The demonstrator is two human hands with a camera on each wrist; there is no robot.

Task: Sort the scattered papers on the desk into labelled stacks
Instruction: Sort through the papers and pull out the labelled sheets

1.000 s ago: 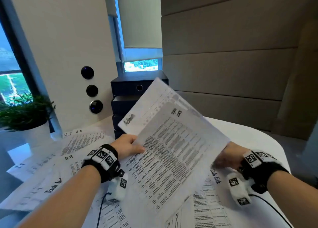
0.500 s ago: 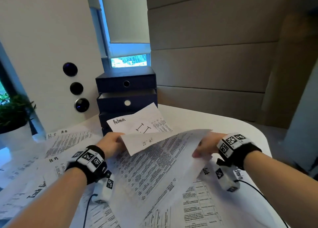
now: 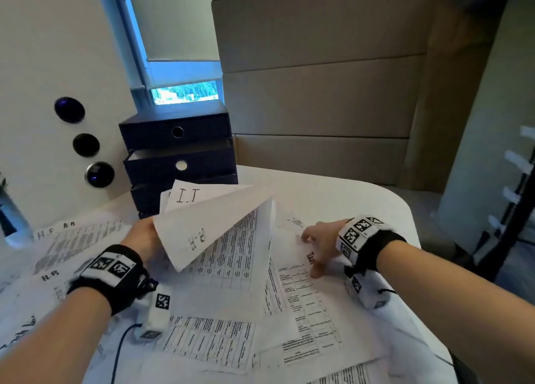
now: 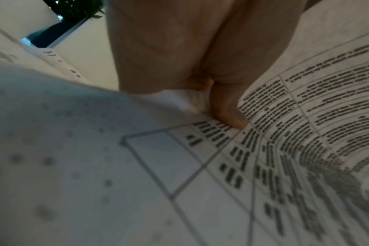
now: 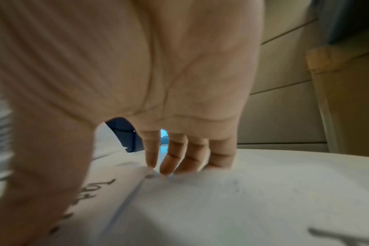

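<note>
So since a second ago the right hand (image 3: 320, 243) has let go of the sheets and dropped onto the desk (image 3: 333, 192), while the bundle that was held up high now sits low in the left hand (image 3: 143, 240) only.

Left hand is at about 9 o'clock in the head view, pinching the bundle of papers (image 3: 220, 224) at its left edge; in the left wrist view the thumb (image 4: 228, 114) is pressed on a printed table sheet. The top sheet is folded over showing "H-R" through the back, and a sheet marked "I.T" (image 3: 188, 195) pokes out behind it at 12 o'clock.

Right hand is at 3 o'clock, fingers (image 5: 171, 159) spread and fairly straight, tips pressing down on a loose sheet with handwriting (image 3: 301, 285) lying flat on the desk.

More scattered papers (image 3: 72, 238) marked "H-R" lie out at 9 to 10 o'clock. Dark drawer unit (image 3: 176, 152) stands at the desk's far edge, 12 o'clock, just behind the bundle.
</note>
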